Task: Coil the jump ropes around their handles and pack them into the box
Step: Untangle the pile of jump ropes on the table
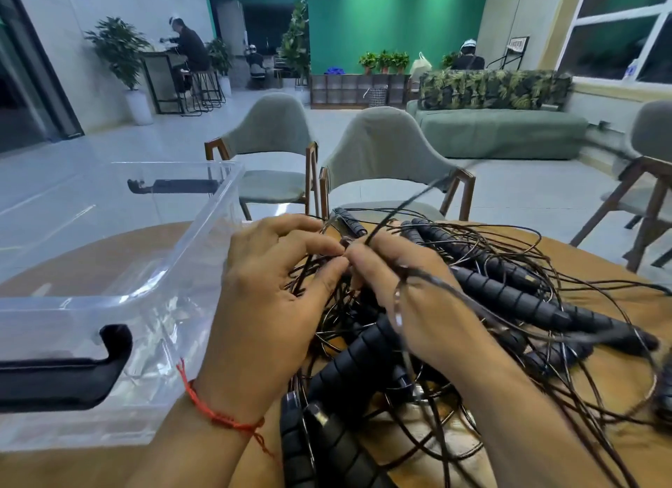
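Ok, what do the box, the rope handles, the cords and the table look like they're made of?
Box: clear glossy plastic, see-through with glare. Handles: matte black, ribbed, probably foam or rubber. Cords: thin, dark, shiny, possibly coated wire or plastic. Table: brown wood look; solid or veneer unclear.

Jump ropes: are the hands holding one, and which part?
Yes. The left hand and right hand each pinch thin black cord between their fingertips. Neither grips the handles.

Left hand [269, 291] and right hand [411, 287] pinch jump ropes [509, 298] — tangled; box [205, 225] alongside.
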A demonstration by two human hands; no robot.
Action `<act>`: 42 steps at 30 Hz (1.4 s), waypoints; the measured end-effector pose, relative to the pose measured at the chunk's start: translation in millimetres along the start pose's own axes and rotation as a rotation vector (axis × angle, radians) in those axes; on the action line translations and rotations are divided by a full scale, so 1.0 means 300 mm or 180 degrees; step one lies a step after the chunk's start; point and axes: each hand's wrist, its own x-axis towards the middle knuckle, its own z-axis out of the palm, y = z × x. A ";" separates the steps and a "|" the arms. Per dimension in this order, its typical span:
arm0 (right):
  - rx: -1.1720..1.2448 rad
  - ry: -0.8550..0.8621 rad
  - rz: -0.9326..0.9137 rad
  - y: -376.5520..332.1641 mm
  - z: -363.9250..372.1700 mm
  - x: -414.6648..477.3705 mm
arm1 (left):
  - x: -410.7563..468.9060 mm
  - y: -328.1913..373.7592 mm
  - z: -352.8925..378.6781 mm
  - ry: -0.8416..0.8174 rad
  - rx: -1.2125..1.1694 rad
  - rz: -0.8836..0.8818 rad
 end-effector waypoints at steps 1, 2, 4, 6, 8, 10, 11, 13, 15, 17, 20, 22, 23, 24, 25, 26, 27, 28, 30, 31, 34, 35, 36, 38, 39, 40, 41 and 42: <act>0.0396 0.0143 0.0176 0.003 -0.005 0.003 | 0.002 -0.027 0.005 -0.0047 0.0181 0.0036; 0.0903 0.0266 0.0380 0.000 -0.012 0.003 | 0.003 -0.053 0.010 -0.0139 0.0309 0.0059; 0.1938 0.0367 0.0692 -0.014 -0.027 0.007 | 0.002 -0.098 0.016 -0.0357 0.0393 0.0015; 0.2650 0.0359 0.0831 -0.033 -0.047 0.009 | -0.002 -0.130 0.022 -0.0424 0.0501 -0.0137; 0.3230 0.0331 0.0919 -0.041 -0.067 0.011 | -0.006 -0.154 0.031 -0.0437 0.0715 -0.0264; 0.3646 0.0211 0.0942 -0.045 -0.088 0.015 | -0.009 -0.163 0.044 -0.0492 0.0798 -0.0446; 0.3800 0.0132 0.0940 -0.044 -0.098 0.016 | -0.009 -0.164 0.049 -0.0502 0.0793 -0.0537; 0.4035 0.0010 0.0935 -0.043 -0.116 0.015 | -0.012 -0.161 0.055 -0.0472 0.0735 -0.0641; 0.4224 -0.0025 0.0950 -0.034 -0.130 0.015 | -0.015 -0.154 0.056 -0.0418 0.0713 -0.0606; 0.4331 -0.0011 0.0979 -0.029 -0.140 0.012 | -0.018 -0.144 0.057 -0.0365 0.0703 -0.0458; 0.4359 -0.0117 0.0967 -0.028 -0.146 0.008 | -0.022 -0.126 0.072 -0.0303 0.0637 -0.0022; 0.4353 -0.0334 0.0933 -0.032 -0.144 0.004 | -0.024 -0.111 0.087 -0.0338 0.0565 0.0118; 0.4352 -0.0474 0.0898 -0.036 -0.142 0.003 | -0.023 -0.103 0.093 -0.0354 0.0520 0.0115; 0.4356 -0.0574 0.0859 -0.041 -0.139 0.003 | -0.023 -0.098 0.099 -0.0352 0.0497 0.0122; 0.4359 -0.0607 0.0830 -0.047 -0.135 0.003 | -0.022 -0.095 0.102 -0.0323 0.0512 0.0154; 0.4346 -0.0557 0.0806 -0.050 -0.130 0.005 | -0.021 -0.095 0.101 -0.0258 0.0551 0.0193; 0.4289 -0.0437 0.0790 -0.054 -0.125 0.006 | -0.020 -0.098 0.098 -0.0167 0.0578 0.0206; 0.4171 -0.0280 0.0777 -0.057 -0.118 0.006 | -0.020 -0.104 0.093 -0.0061 0.0587 0.0198; 0.3775 -0.0043 0.0716 -0.053 -0.114 0.004 | -0.020 -0.110 0.078 0.0098 0.0595 0.0192; 0.3510 -0.0009 0.0669 -0.051 -0.114 0.002 | -0.021 -0.110 0.071 0.0143 0.0609 0.0203; 0.2444 -0.0124 0.0483 -0.042 -0.109 -0.007 | -0.021 -0.092 0.057 0.0352 0.0632 0.0346; 0.2023 -0.0182 0.0353 -0.043 -0.104 -0.008 | -0.019 -0.080 0.053 0.0437 0.0603 0.0399; 0.1707 -0.0246 0.0213 -0.051 -0.098 -0.007 | -0.016 -0.067 0.051 0.0501 0.0546 0.0412; 0.1498 -0.0538 0.0016 -0.065 -0.091 -0.004 | -0.012 -0.040 0.046 0.0549 0.0372 0.0306; 0.1607 -0.0774 -0.0064 -0.064 -0.089 -0.002 | -0.010 -0.029 0.042 0.0553 0.0252 0.0215; 0.1750 -0.0988 -0.0120 -0.059 -0.086 -0.001 | -0.007 -0.021 0.039 0.0556 0.0119 0.0102; 0.1801 -0.1117 -0.0170 -0.049 -0.086 -0.001 | -0.004 -0.013 0.036 0.0546 -0.0015 -0.0018; 0.1681 -0.1150 -0.0210 -0.046 -0.084 -0.002 | 0.000 -0.009 0.032 0.0523 -0.0132 -0.0134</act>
